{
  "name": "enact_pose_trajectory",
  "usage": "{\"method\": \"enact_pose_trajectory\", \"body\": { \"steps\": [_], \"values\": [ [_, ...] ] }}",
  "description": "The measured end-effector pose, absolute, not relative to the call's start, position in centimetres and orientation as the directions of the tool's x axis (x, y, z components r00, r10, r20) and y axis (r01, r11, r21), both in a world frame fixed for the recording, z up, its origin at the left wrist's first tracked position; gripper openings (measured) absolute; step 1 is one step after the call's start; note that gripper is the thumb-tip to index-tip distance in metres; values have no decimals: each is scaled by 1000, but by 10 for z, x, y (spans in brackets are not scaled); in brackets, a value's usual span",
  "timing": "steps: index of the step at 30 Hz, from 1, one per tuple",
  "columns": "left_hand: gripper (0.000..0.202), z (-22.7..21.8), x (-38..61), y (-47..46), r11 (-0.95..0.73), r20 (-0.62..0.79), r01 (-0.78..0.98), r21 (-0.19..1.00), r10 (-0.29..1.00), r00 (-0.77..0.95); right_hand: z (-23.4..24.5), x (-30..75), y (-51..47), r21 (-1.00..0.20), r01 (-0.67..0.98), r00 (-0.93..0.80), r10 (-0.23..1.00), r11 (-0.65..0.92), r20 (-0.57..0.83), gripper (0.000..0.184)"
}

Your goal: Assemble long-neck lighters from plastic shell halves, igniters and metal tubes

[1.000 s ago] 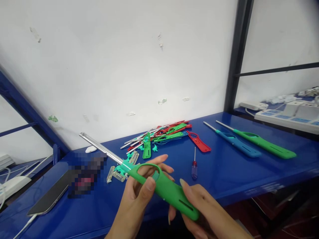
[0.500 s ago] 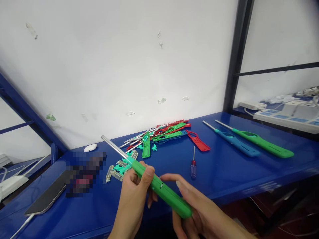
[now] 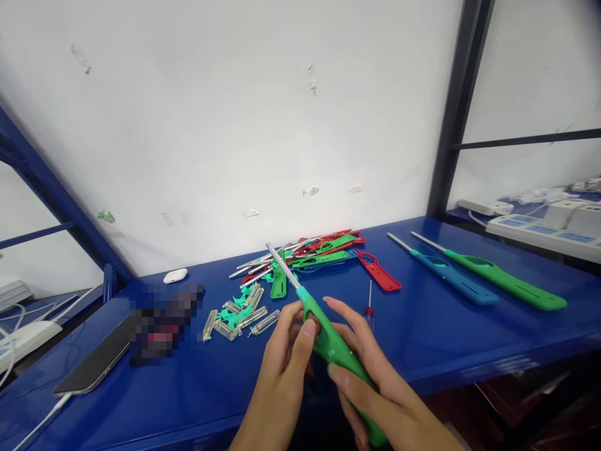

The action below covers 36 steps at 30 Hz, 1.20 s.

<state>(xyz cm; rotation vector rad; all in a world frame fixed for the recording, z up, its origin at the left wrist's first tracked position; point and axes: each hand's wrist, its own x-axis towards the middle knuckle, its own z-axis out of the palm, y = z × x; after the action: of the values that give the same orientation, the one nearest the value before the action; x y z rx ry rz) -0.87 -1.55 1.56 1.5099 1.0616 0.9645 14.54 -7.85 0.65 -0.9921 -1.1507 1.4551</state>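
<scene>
Both my hands hold a green long-nosed lighter (image 3: 331,347) above the blue bench top (image 3: 422,338). Its metal tube points up and away to the left. My left hand (image 3: 286,360) pinches the body near the trigger end, thumb on top. My right hand (image 3: 370,382) wraps the lower handle from the right. Behind them lies a pile of red, green and blue lighter shells and metal tubes (image 3: 310,254). Clear small parts and teal triggers (image 3: 237,316) lie to the left. A small red-handled screwdriver (image 3: 370,307) lies just beyond my right fingers.
A finished blue lighter (image 3: 446,279) and a green lighter (image 3: 498,279) lie at the right. A phone on a cable (image 3: 94,366) and a white earbud case (image 3: 175,275) are at the left. A dark shelf post (image 3: 453,119) stands at the right, power strips (image 3: 544,228) behind it.
The lighter has swung so its tube points more upright and to the right. Both hands have shifted right and closer together on the body.
</scene>
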Motion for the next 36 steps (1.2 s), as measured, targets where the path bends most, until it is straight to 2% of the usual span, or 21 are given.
{"method": "enact_pose_trajectory", "body": {
  "steps": [3, 7, 8, 10, 12, 14, 17, 20, 25, 29, 33, 36],
  "values": [
    [56, 18, -8, -15, -118, 83, 94, 989, 946, 313, 4, 149, -76, -994, -105, -114, 993, -26, -14, 78],
    [43, 13, -2, -20, -145, 102, 73, 987, 904, 415, -7, 155, -69, -974, 155, 93, 979, 167, 183, 63],
    [44, 10, 0, -22, -158, 99, 91, 983, 882, 462, -10, 156, -67, -956, 212, 126, 965, 202, 231, 62],
    [61, 6, 3, -24, -201, 99, 140, 969, 843, 528, -15, 158, -62, -932, 287, 147, 951, 223, 273, 60],
    [85, 4, 5, -24, -212, 94, 164, 963, 840, 535, -17, 159, -57, -922, 318, 137, 952, 221, 275, 60],
    [94, 7, 5, -22, -159, 52, 160, 974, 848, 527, -19, 158, -52, -915, 336, 125, 952, 225, 280, 62],
    [84, 15, 5, -20, -101, 11, 136, 986, 842, 540, -19, 156, -49, -903, 367, 124, 950, 224, 287, 64],
    [78, 20, 6, -19, -122, 44, 106, 987, 833, 552, -18, 155, -49, -901, 386, 138, 954, 197, 267, 63],
    [78, 15, 8, -19, -146, 65, 107, 984, 837, 543, -15, 156, -52, -914, 363, 108, 966, 182, 235, 63],
    [86, 8, 5, -19, -162, 71, 123, 979, 840, 538, -12, 157, -55, -938, 287, 72, 972, 193, 222, 68],
    [96, 7, 3, -21, -134, 52, 117, 984, 847, 529, -10, 154, -55, -985, 97, 130, 979, 145, 157, 70],
    [120, 12, 5, -23, -53, 15, 49, 997, 816, 578, -8, 153, -56, -992, -91, 72, 994, 85, 79, 70]
  ]
}}
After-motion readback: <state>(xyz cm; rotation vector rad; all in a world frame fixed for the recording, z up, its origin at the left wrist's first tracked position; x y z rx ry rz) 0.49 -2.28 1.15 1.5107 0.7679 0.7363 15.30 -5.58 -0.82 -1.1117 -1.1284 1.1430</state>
